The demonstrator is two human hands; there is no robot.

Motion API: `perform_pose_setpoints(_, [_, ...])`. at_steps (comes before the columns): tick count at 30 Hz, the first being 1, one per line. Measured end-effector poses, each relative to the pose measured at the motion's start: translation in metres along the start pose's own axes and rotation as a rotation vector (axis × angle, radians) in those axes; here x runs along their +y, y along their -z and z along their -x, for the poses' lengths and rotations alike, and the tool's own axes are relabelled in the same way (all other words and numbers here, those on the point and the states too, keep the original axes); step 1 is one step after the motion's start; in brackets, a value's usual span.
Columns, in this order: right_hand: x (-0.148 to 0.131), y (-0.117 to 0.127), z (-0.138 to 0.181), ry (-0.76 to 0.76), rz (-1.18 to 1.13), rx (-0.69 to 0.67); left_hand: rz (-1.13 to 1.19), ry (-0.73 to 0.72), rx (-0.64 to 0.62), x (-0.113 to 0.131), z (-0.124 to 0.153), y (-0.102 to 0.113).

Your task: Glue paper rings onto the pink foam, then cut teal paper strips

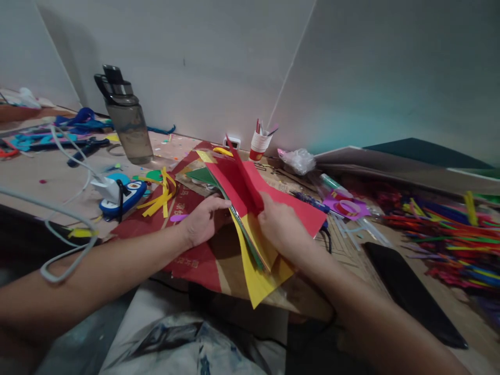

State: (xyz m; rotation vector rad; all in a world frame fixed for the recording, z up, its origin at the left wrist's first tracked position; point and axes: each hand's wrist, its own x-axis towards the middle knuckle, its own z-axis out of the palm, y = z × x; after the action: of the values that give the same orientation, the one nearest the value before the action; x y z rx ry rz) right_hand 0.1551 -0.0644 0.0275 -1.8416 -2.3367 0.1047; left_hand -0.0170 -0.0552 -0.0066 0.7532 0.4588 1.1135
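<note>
A stack of coloured paper [253,281], with yellow, green and red sheets showing, is held tilted above the table's front edge. My left hand [206,220] grips its left edge, thumb on top and the other fingers mostly hidden beneath. My right hand [280,225] is closed on red paper [295,202] at the middle of the stack. One red piece stands up in a fold by the fingers, while another red part spreads out to the right. Yellow sheets hang below the hands. Green paper [203,176] pokes out at the upper left.
Behind the stack stand a water bottle [130,127] and paper cups [261,143] holding pens. Yellow strips [166,195] and a blue power strip [123,200] with a white cable lie left. To the right are tape rolls [347,207], a black phone [414,291] and colourful pipe cleaners [461,239].
</note>
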Motion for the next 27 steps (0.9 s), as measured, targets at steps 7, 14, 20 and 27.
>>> perform_pose_setpoints(7, [0.026, 0.016, 0.001, 0.203, -0.094, 0.189, -0.020, -0.012, 0.095, 0.000, -0.001, -0.002])
perform_pose_setpoints(14, [0.020, 0.013, 0.017, 0.355, -0.157, -0.044, -0.141, 0.013, -0.067, 0.000, 0.006, -0.008])
perform_pose_setpoints(20, [0.011, 0.018, 0.026, 0.276, -0.187, -0.121, -0.186, -0.020, -0.064, -0.002, 0.005, -0.009])
perform_pose_setpoints(27, [0.022, 0.023, 0.010, 0.284, -0.337, -0.141, -0.169, -0.022, 0.090, -0.004, -0.001, -0.006])
